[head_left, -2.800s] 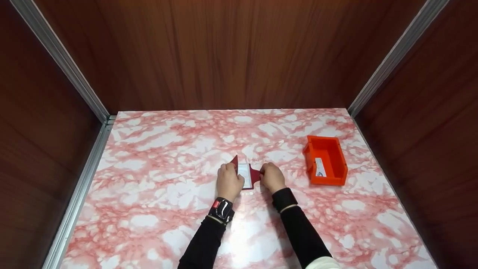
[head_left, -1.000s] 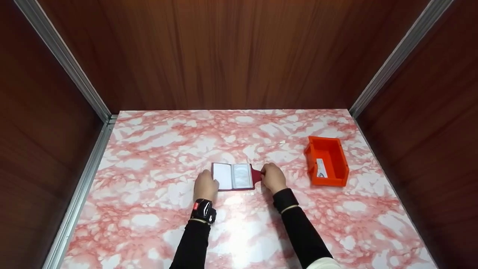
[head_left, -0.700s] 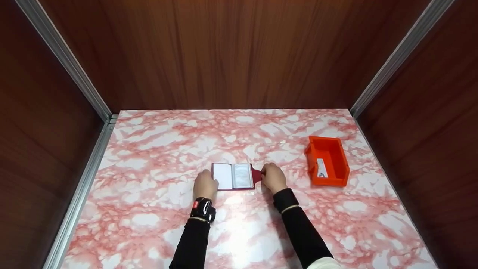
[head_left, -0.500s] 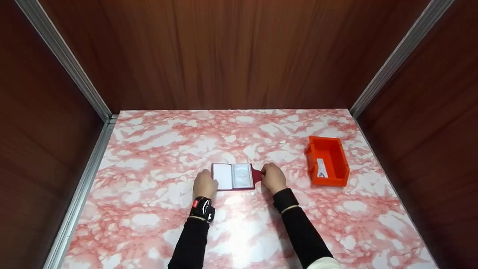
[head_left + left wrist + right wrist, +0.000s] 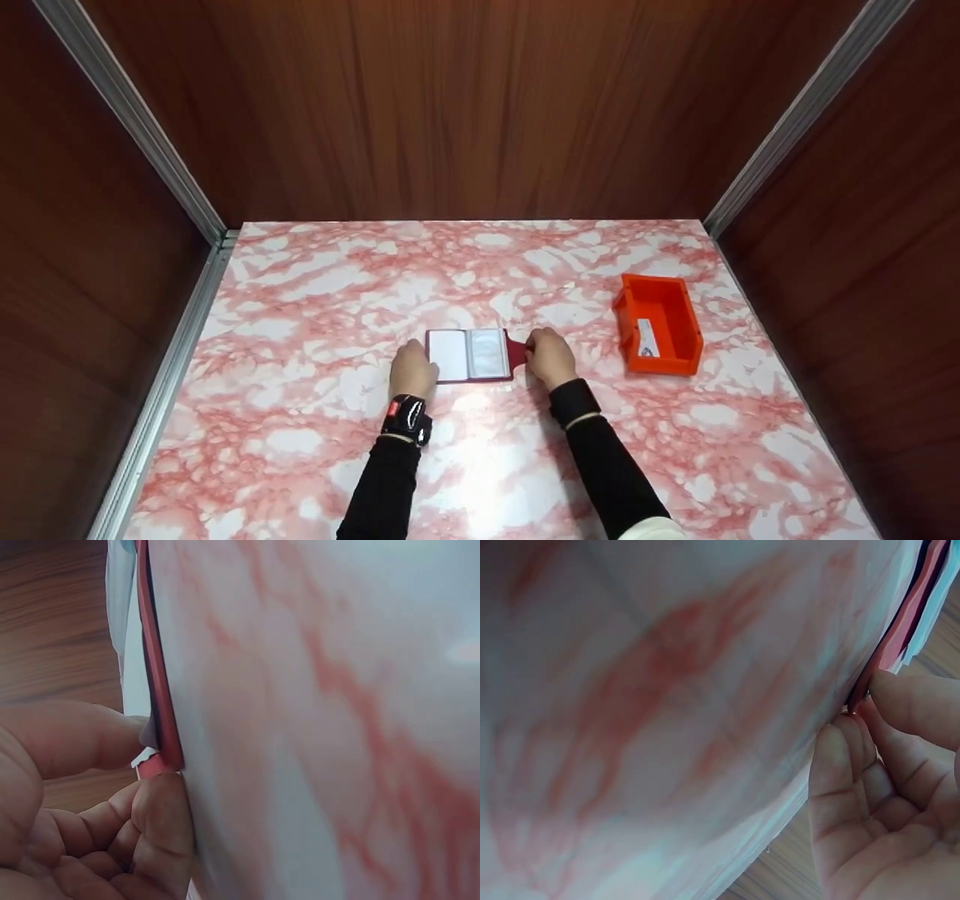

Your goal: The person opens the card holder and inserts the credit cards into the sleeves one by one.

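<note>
A dark red card holder [image 5: 448,355] lies spread flat on the table, with a white panel on its left half and clear plastic sleeves [image 5: 488,353] on its right. My left hand [image 5: 412,370] pinches the left edge of its cover; in the left wrist view the thumb lies on the inner side and the fingers [image 5: 161,814] curl beneath the red edge. At the right end, my right hand [image 5: 551,358] pinches the narrow closure tab [image 5: 517,352]. The right wrist view has the thumb [image 5: 919,706] over the red tab and the other fingers curled below.
An orange plastic bin [image 5: 662,364] stands to the right of the right hand, with a white label [image 5: 647,338] on its inside. Brown wood-grain panels [image 5: 480,112] with metal corner rails enclose the red-and-white marbled table [image 5: 315,450] at the back and sides.
My left hand has moved left with the card holder's cover, which stood half raised and now lies flat. The right hand has stayed on the tab. In the last second almost nothing moved.
</note>
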Demonstrator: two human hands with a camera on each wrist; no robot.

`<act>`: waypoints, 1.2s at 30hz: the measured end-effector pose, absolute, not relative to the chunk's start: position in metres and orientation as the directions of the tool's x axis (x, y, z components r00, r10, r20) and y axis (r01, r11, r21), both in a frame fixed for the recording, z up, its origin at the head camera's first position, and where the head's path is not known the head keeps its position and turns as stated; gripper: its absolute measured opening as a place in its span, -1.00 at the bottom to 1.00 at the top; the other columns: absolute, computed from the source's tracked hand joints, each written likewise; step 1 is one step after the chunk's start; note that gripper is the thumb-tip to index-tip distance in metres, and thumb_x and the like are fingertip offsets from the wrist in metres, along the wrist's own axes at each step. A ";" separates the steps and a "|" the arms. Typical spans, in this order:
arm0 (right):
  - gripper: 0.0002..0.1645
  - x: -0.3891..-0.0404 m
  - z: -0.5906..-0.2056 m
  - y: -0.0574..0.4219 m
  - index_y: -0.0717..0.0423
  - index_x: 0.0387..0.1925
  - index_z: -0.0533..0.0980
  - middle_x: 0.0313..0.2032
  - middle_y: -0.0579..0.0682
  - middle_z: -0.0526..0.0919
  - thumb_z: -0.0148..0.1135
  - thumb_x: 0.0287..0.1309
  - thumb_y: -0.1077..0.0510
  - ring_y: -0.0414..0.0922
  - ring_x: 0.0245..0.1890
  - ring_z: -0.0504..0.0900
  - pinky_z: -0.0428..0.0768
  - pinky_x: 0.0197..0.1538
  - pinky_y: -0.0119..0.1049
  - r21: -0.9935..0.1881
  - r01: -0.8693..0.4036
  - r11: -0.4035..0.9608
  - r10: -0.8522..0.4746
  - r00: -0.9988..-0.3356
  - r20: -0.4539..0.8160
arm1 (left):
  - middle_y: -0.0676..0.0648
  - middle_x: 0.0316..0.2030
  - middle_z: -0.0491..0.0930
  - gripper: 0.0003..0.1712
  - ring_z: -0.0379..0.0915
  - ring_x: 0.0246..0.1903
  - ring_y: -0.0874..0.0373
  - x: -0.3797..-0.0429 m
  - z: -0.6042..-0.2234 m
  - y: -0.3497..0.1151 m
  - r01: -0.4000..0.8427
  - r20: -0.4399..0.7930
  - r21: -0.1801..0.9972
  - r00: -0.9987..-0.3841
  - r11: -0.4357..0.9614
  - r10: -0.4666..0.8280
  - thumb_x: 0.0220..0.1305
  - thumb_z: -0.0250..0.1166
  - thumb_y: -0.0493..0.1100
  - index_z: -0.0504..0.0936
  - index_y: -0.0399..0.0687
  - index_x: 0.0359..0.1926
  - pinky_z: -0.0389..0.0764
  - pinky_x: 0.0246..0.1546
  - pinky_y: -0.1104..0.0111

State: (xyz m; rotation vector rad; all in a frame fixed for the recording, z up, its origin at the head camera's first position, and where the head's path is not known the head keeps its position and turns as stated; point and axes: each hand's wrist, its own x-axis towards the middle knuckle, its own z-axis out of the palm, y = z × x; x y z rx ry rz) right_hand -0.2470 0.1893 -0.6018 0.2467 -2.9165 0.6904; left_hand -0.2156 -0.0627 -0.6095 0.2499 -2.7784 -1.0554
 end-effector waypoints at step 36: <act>-0.80 -0.252 -0.593 0.155 0.20 -0.22 0.64 -0.26 0.13 0.64 0.38 0.04 0.30 0.15 -0.17 0.59 0.60 -0.14 0.00 -0.391 -0.347 0.852 -0.237 -0.923 0.303 | -0.19 -0.51 0.49 -0.84 0.51 -0.42 -0.22 -0.217 -0.612 -0.067 -0.097 0.084 0.691 -0.973 0.716 -0.213 -0.08 0.31 -0.39 0.46 -0.23 -0.48 0.51 -0.27 -0.03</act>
